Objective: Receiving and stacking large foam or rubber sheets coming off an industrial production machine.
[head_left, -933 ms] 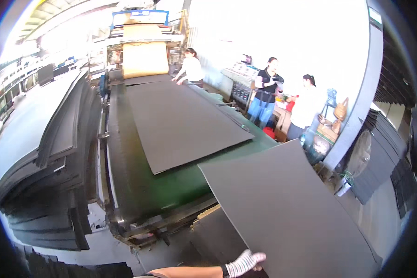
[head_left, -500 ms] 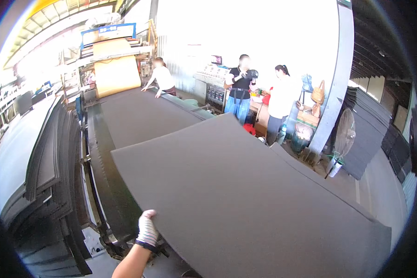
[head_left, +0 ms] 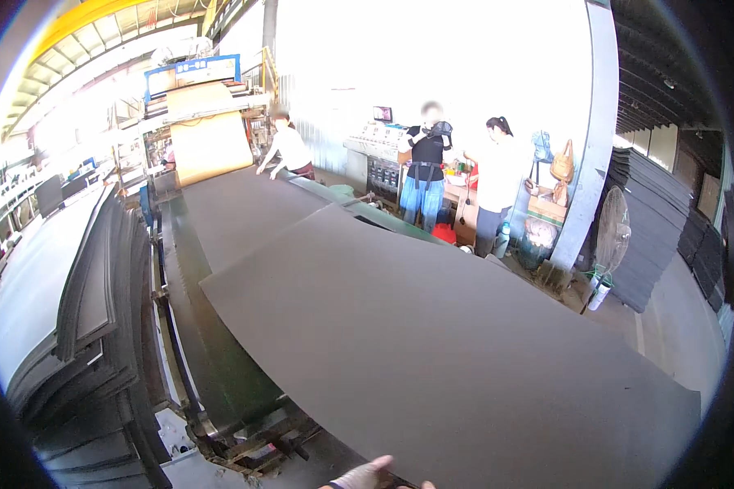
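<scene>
A large dark grey foam-like sheet (head_left: 432, 350) spreads across the middle, its far left part lying over another grey sheet (head_left: 240, 208) on the long machine bed. At the lower edge, my left hand (head_left: 360, 474) in a light striped glove is closed on the big sheet's near left border, thumb on top; the other fingers are mostly hidden. A sliver of fingertip (head_left: 425, 485) shows just right of it, cut off by the picture's edge. It may belong to my right hand, but I cannot tell.
Stacked dark sheets (head_left: 98, 301) stand at the left along the metal bed rail (head_left: 167, 350). A co-worker (head_left: 288, 147) leans over the bed's far end. Two people (head_left: 426, 167) stand beyond the sheet, near a control panel (head_left: 375, 151). A floor fan (head_left: 612, 232) is at right.
My left hand has moved down and right along the sheet's border. The big sheet's raised far corner has come down, and it lies flatter over the bed.
</scene>
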Demonstrator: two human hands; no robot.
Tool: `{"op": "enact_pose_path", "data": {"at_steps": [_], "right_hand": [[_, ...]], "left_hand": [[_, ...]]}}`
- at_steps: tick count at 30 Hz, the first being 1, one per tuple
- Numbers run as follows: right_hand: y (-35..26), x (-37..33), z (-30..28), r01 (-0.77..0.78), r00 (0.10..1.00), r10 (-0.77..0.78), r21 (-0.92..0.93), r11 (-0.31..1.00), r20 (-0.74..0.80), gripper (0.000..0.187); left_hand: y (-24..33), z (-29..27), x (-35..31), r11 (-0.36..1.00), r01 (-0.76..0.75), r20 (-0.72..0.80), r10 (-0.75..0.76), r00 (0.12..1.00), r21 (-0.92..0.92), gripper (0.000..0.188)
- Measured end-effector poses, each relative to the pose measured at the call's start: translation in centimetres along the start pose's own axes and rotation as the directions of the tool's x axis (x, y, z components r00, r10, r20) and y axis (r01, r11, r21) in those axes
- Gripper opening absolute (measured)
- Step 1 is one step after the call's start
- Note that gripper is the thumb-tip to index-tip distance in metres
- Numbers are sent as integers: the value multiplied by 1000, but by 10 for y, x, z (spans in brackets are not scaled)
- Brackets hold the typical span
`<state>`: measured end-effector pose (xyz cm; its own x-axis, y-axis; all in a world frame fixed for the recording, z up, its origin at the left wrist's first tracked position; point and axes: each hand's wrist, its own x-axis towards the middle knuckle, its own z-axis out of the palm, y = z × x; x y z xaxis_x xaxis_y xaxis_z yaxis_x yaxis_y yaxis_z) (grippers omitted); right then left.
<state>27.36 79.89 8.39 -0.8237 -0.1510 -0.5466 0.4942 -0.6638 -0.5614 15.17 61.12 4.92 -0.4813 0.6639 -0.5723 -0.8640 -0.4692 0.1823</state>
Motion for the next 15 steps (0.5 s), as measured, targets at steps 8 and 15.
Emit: {"op": "enact_pose_path", "data": {"at_steps": [8, 15], "right_hand": [[-62, -133, 30, -42, 577, -787, -971, 236, -216, 74], [-73, -288, -126, 775, -24, -570, -376, 509, -821, 74]], "left_hand": [[33, -9, 20, 987, -159, -176, 154, 972, -11, 47], [99, -13, -3, 935, -344, -166, 353, 921, 82, 36]]}}
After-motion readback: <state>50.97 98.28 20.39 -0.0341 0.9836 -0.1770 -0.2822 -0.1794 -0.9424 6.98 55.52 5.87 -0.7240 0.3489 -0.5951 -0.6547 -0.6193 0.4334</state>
